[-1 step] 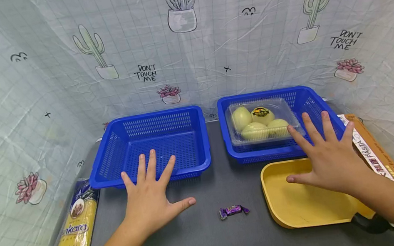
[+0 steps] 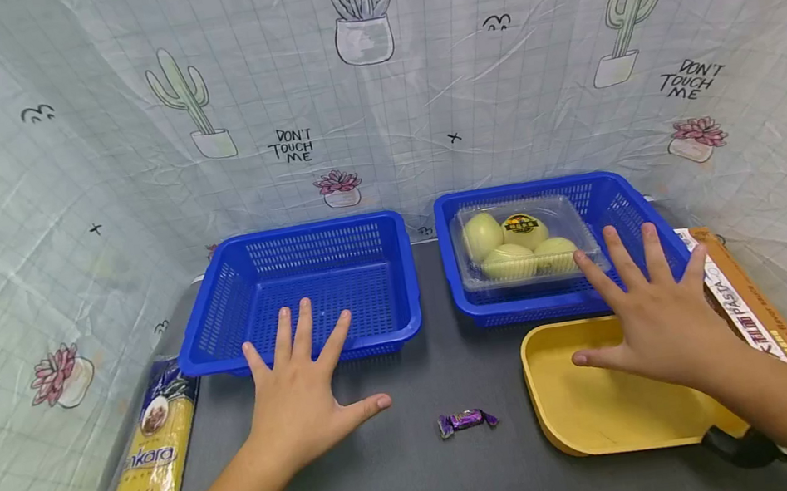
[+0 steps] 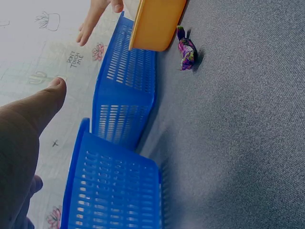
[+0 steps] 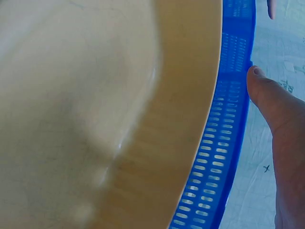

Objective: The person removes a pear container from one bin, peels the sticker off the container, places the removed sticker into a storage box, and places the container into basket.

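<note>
My left hand [image 2: 302, 401] hovers with fingers spread, its fingertips overlapping the front rim of the left blue basket [image 2: 332, 346] in the head view. Nothing is in it. My right hand [image 2: 664, 316], also spread and holding nothing, hangs above the yellow tray [image 2: 585, 428]; its fingertips overlap the right blue basket [image 2: 493, 311]. In that basket sits a clear plastic box [image 2: 473, 272] of several pale green round fruits [image 2: 509, 260]. A purple wrapped candy [image 2: 467, 420] lies on the grey table between the hands; the left wrist view shows the candy [image 3: 187, 51] beyond the thumb.
A yellow and blue bag of pasta [image 2: 146, 473] lies along the left side. On the right, a brown and white pasta box [image 2: 755, 295] leans partly behind my right hand. A printed curtain [image 2: 375, 114] closes off the back and sides.
</note>
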